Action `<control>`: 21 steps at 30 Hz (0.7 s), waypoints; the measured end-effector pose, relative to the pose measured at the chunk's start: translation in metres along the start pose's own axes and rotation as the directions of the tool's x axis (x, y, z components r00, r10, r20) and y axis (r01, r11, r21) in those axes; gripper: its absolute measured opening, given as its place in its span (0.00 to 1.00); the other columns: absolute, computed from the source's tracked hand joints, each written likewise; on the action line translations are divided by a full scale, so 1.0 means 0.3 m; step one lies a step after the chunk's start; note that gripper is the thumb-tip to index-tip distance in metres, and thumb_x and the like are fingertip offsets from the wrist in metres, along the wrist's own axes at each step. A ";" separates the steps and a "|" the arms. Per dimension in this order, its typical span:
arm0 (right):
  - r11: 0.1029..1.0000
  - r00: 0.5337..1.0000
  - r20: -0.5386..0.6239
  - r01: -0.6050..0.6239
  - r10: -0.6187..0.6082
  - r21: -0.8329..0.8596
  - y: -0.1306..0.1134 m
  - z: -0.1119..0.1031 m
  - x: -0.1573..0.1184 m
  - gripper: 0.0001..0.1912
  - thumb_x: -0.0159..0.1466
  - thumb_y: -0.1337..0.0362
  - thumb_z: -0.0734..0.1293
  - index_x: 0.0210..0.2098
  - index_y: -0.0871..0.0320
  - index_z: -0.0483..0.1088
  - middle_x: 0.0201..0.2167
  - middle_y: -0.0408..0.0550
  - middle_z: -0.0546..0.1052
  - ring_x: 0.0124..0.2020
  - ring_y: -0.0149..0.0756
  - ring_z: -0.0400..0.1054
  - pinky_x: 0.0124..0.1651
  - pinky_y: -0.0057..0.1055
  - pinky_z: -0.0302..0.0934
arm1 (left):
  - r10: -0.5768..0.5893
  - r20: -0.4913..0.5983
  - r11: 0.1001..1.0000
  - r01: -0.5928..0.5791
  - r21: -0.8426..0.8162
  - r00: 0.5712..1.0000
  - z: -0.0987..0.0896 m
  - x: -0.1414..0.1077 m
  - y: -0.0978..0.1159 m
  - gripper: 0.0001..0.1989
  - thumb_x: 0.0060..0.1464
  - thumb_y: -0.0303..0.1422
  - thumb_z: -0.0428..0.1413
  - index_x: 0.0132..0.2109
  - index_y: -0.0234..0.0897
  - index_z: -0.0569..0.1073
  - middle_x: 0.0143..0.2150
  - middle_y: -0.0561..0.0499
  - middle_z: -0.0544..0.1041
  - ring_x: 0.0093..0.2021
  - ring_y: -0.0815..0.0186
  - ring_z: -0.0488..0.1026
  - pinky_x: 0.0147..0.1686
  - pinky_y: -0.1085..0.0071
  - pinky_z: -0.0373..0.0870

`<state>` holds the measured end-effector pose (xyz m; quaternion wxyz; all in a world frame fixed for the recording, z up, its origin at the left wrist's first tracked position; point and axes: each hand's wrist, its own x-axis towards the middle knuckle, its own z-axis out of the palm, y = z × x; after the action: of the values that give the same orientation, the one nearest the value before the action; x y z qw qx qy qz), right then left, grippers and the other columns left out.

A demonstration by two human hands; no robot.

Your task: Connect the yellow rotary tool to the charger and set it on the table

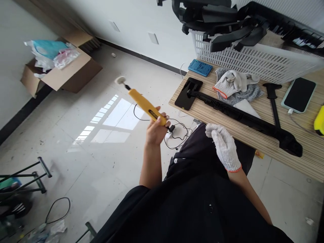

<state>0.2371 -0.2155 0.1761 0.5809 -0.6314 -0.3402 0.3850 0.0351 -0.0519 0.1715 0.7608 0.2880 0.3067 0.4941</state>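
- Head view: the left hand (pixel 155 130) is bare and closed around the rear end of a yellow rotary tool (pixel 146 106), held up over the floor well to the left of the wooden table (pixel 278 135).
- The tool slants up and away from the table, and its tip carries a small white polishing pad (pixel 119 80).
- A thin black cord (pixel 177 133) runs from the tool's rear end and loops over the floor just left of the table's near corner.
- The right hand (pixel 224 146) wears a white knit glove with an orange cuff; it rests loosely curled on the person's dark-clothed lap, just off the table's near edge, holding nothing.
- On the table, a long black plastic part (pixel 243 118) lies along the near edge.
- A dark phone (pixel 188 93) lies at the table's left end, touching that part's tip.
- A second glove (pixel 234 82) lies on a grey cloth near the table's middle.
- A white lattice basket (pixel 253 59) with black parts stands at the table's far side.
- Another phone (pixel 300 94) on a charging lead lies toward the table's right end.
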 end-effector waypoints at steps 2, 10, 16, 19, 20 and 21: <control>1.000 1.000 0.002 -0.004 0.004 0.019 0.003 0.003 0.001 0.17 0.70 0.51 0.65 0.52 0.53 0.75 0.50 0.49 0.79 0.49 0.38 0.76 0.54 0.39 0.73 | 0.085 -0.049 0.996 -0.084 0.024 0.995 -0.057 0.003 0.056 0.25 0.49 0.29 0.67 0.55 0.45 0.74 0.36 0.52 0.72 0.36 0.69 0.71 0.31 0.76 0.67; 1.000 0.998 0.051 -0.021 0.022 -0.005 0.008 0.021 0.012 0.17 0.69 0.50 0.66 0.51 0.54 0.75 0.49 0.49 0.80 0.46 0.38 0.77 0.54 0.40 0.73 | 0.134 -0.129 0.991 -0.129 0.042 0.983 -0.175 -0.033 0.119 0.19 0.50 0.30 0.67 0.50 0.43 0.76 0.38 0.52 0.71 0.35 0.72 0.69 0.25 0.81 0.63; 0.999 0.996 0.082 -0.025 0.028 -0.035 0.000 0.030 0.017 0.17 0.70 0.51 0.66 0.50 0.54 0.75 0.49 0.49 0.80 0.47 0.38 0.77 0.54 0.40 0.74 | 0.150 -0.147 0.989 -0.151 0.007 0.978 -0.179 -0.012 0.125 0.15 0.56 0.37 0.65 0.50 0.43 0.77 0.38 0.50 0.70 0.33 0.72 0.68 0.21 0.80 0.60; 0.998 0.993 0.101 -0.053 0.056 -0.034 -0.001 0.037 0.020 0.17 0.69 0.51 0.66 0.51 0.54 0.75 0.50 0.49 0.80 0.49 0.38 0.77 0.56 0.40 0.73 | 0.167 -0.157 0.986 -0.162 0.045 0.973 -0.179 -0.001 0.123 0.13 0.55 0.38 0.66 0.47 0.43 0.78 0.38 0.50 0.70 0.34 0.72 0.68 0.23 0.79 0.62; 0.998 0.992 0.108 -0.061 0.064 -0.033 0.002 0.039 0.021 0.17 0.69 0.51 0.66 0.51 0.54 0.75 0.50 0.49 0.80 0.50 0.39 0.77 0.57 0.40 0.73 | 0.173 -0.156 0.984 -0.164 0.064 0.973 -0.179 0.001 0.120 0.13 0.54 0.36 0.67 0.46 0.42 0.78 0.39 0.50 0.70 0.34 0.71 0.68 0.24 0.79 0.63; 0.997 0.991 0.113 -0.067 0.070 -0.034 0.005 0.040 0.023 0.17 0.69 0.51 0.66 0.51 0.54 0.75 0.51 0.49 0.80 0.51 0.39 0.76 0.57 0.41 0.72 | 0.177 -0.155 0.983 -0.166 0.083 0.972 -0.180 0.003 0.117 0.13 0.53 0.34 0.67 0.46 0.43 0.79 0.40 0.50 0.70 0.35 0.71 0.67 0.26 0.79 0.65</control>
<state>0.2297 -0.2039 0.1736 0.5373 -0.6283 -0.3567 0.4351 -0.0254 -0.0318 0.1626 0.6774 0.2988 0.3583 0.5687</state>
